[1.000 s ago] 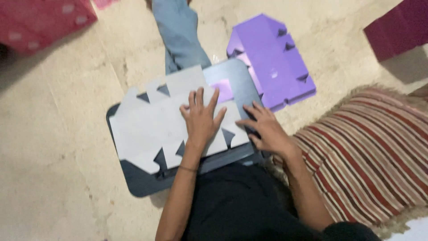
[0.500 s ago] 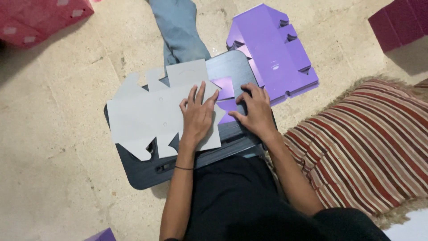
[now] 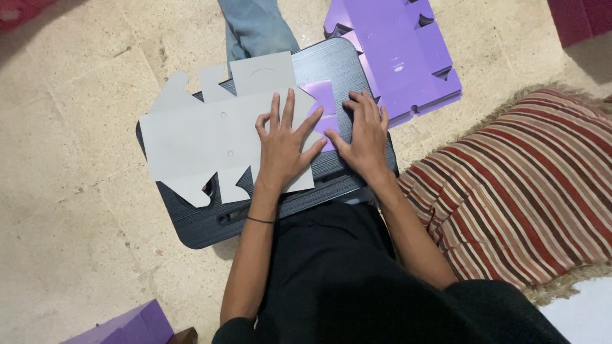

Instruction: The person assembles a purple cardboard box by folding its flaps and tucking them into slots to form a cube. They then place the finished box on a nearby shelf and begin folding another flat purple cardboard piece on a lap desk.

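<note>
1. The left hand point(image 3: 280, 143) lies flat with fingers spread, pressing on the grey die-cut cardboard sheet point(image 3: 204, 140), gripping nothing
2. The right hand point(image 3: 364, 137) rests open just beside it, fingers near a small purple flap point(image 3: 320, 95)
3. The sheet lies across a black wood-grain lap desk point(image 3: 210, 223) on the beige stone floor point(image 3: 64, 191)
4. A flat purple cardboard cut-out point(image 3: 401, 51) lies beyond; a striped cushion point(image 3: 529, 185) sits to the right
</note>
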